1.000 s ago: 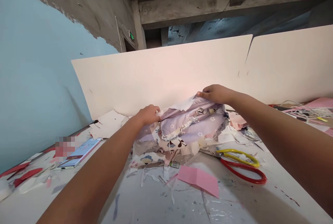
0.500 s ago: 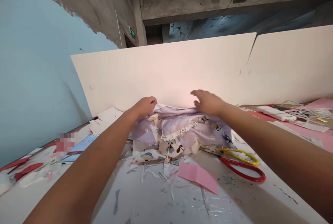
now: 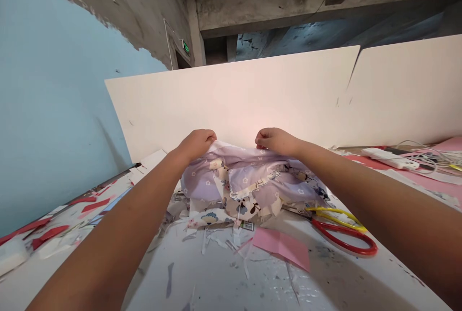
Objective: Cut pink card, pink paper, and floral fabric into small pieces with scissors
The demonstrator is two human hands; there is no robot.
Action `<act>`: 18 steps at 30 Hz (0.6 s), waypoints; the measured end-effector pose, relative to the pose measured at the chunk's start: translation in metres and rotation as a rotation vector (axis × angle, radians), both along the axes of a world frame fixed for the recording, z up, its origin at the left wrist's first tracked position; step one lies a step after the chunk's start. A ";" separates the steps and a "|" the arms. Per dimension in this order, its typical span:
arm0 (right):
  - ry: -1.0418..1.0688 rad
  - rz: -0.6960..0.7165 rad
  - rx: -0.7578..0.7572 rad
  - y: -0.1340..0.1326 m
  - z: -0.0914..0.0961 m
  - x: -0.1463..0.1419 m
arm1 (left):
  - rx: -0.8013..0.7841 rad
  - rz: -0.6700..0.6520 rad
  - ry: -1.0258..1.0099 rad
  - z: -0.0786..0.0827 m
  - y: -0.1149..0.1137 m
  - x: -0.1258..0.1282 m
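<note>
The left hand (image 3: 197, 145) and right hand (image 3: 277, 141) stand well apart, each clamped on the far edge of the lilac floral fabric (image 3: 249, 181), which spreads crosswise between and just below both hands.

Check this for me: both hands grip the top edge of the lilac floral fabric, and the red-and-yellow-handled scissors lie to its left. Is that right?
Not quite: the red-and-yellow-handled scissors lie to the right of the lilac floral fabric, not its left, as the head view shows. The left hand and right hand do grip its top edge.
</note>
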State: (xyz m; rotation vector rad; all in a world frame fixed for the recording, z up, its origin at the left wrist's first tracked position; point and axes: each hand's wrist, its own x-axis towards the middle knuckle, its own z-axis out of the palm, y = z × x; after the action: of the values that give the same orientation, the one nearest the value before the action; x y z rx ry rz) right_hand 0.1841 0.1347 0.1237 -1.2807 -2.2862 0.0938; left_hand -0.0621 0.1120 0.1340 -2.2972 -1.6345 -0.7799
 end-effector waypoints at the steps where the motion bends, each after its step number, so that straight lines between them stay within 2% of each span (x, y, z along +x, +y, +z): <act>1: -0.013 0.009 0.002 0.000 -0.001 -0.001 | -0.003 -0.001 -0.024 0.000 -0.001 0.000; 5: -0.096 0.061 0.000 -0.002 -0.010 -0.008 | -0.018 -0.006 -0.127 0.002 -0.005 0.000; 9: -0.172 0.097 -0.004 -0.004 -0.014 -0.017 | -0.078 -0.047 -0.076 0.000 -0.010 0.002; 13: -0.186 0.053 0.042 -0.006 -0.008 -0.020 | -0.156 0.005 0.034 -0.004 -0.013 0.002; 18: -0.203 -0.026 0.042 -0.009 0.003 -0.020 | -0.178 -0.025 -0.017 -0.001 -0.015 -0.003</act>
State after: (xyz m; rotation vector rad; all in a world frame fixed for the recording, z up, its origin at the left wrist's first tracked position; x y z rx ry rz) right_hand 0.1643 0.1255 0.1268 -1.3523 -2.4260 -0.0971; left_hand -0.0652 0.0975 0.1332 -2.4407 -1.7512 -0.6868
